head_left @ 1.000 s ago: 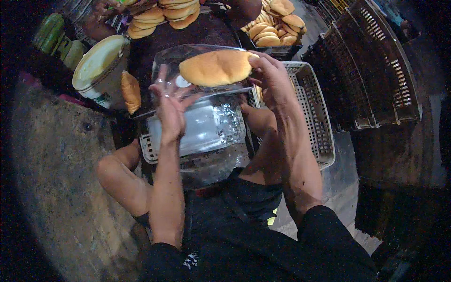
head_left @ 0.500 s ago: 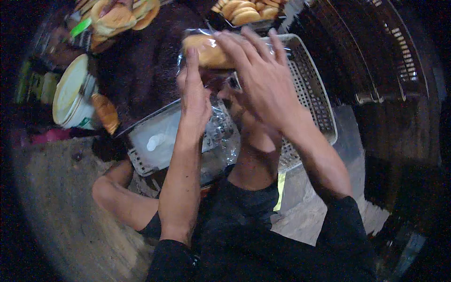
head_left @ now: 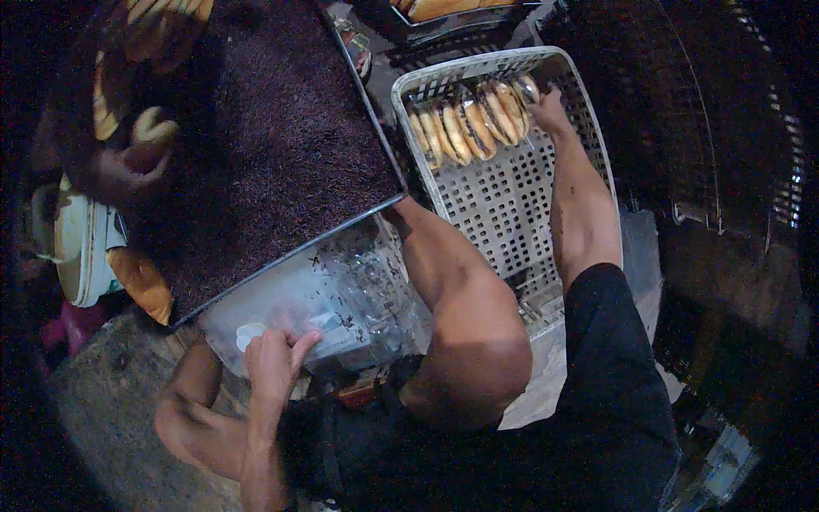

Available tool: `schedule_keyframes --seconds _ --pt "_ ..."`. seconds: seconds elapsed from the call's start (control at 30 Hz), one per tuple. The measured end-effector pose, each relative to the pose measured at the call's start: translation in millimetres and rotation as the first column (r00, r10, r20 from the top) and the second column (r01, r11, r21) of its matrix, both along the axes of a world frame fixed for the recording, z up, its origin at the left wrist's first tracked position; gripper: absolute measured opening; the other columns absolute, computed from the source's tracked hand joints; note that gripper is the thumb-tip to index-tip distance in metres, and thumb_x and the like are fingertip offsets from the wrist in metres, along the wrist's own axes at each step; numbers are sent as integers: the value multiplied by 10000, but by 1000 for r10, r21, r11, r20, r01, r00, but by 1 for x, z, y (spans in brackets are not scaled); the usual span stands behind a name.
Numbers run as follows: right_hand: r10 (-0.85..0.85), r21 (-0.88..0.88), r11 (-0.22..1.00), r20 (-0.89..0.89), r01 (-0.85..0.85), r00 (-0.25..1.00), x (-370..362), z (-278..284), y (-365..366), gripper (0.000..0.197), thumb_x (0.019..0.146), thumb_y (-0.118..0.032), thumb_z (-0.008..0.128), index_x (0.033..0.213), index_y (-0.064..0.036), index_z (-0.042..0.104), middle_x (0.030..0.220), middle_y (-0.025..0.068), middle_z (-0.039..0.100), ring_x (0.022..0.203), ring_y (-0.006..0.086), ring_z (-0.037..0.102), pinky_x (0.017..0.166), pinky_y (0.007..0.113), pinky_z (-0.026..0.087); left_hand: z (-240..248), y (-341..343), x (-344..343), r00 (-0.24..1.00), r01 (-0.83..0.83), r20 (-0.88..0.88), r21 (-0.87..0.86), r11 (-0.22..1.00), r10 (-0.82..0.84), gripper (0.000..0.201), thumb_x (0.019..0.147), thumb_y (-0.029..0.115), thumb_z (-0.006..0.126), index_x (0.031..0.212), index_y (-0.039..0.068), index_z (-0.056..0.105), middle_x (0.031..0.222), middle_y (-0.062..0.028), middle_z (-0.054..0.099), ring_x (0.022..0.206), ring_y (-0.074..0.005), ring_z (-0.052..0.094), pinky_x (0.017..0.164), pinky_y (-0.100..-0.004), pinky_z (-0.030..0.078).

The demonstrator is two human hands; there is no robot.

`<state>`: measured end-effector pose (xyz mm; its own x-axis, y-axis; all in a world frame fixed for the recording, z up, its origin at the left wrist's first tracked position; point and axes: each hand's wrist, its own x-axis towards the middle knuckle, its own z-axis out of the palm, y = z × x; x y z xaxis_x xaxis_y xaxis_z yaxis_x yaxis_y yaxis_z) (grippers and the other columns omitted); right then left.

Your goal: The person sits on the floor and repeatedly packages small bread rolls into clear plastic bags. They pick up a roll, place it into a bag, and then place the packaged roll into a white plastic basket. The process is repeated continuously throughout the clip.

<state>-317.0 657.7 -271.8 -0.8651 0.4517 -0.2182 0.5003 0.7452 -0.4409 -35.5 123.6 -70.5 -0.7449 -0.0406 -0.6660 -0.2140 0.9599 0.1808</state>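
At the far right end of a row in the grey plastic basket (head_left: 603,183), my right hand (head_left: 550,111) grips a bread roll in a clear wrapper (head_left: 526,89). Several wrapped bread rolls (head_left: 473,128) with dark filling stand on edge side by side along the far part of the basket. My left hand (head_left: 275,358) is over a pale, translucent container (head_left: 341,328), its thumb apart from the fingers. Small white round pieces (head_left: 249,333) lie right by its fingertips. Clear plastic wrappers (head_left: 375,290) are heaped on the container's right part.
A large tray of dark brown shreds (head_left: 281,154) fills the upper left. Another person's hand (head_left: 132,175) holds a piece of bread (head_left: 155,128) over it. A white bucket (head_left: 81,247) and a bread roll (head_left: 141,282) are at the left. More bread (head_left: 452,7) sits beyond the basket.
The wrapped roll, held up between both hands before, is now in the basket with my right hand. My left hand has come down to the pale container. The view has shifted.
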Motion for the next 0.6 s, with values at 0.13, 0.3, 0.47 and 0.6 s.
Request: schedule_keyframes --seconds 0.13,0.3,0.47,0.6 --pt "133 -457 848 -308 -269 942 4 67 -71 652 867 -132 576 1395 -20 209 1294 221 460 1134 273 514 939 344 432 11 6 15 970 -241 50 259 935 237 387 799 336 704 671 -20 621 559 -178 584 515 -319 601 499 -385 448" --pt "870 -412 113 -398 -904 290 159 290 -233 532 812 -332 682 1188 16 539 1095 178 632 1004 316 617 882 397 482 58 50 17 858 -39 -388 604 796 336 255 792 205 719 669 17 600 546 -118 575 460 -209 576 457 -311 418" --pt "760 -356 379 -406 -854 507 237 344 -273 183 916 -235 529 995 -71 547 895 115 651 881 274 643 796 365 500 66 93 14 661 131 -631 629 766 405 281 834 311 673 749 47 631 621 -89 611 569 -171 607 550 -300 465" --pt "250 -878 278 -325 -389 912 269 333 -260 163 953 -180 488 950 -26 543 890 76 650 833 148 638 764 298 505 62 76 -3 569 -333 577 813 -478 586 600 907 574 413 797 30 640 699 -104 638 666 -198 624 663 -304 499"
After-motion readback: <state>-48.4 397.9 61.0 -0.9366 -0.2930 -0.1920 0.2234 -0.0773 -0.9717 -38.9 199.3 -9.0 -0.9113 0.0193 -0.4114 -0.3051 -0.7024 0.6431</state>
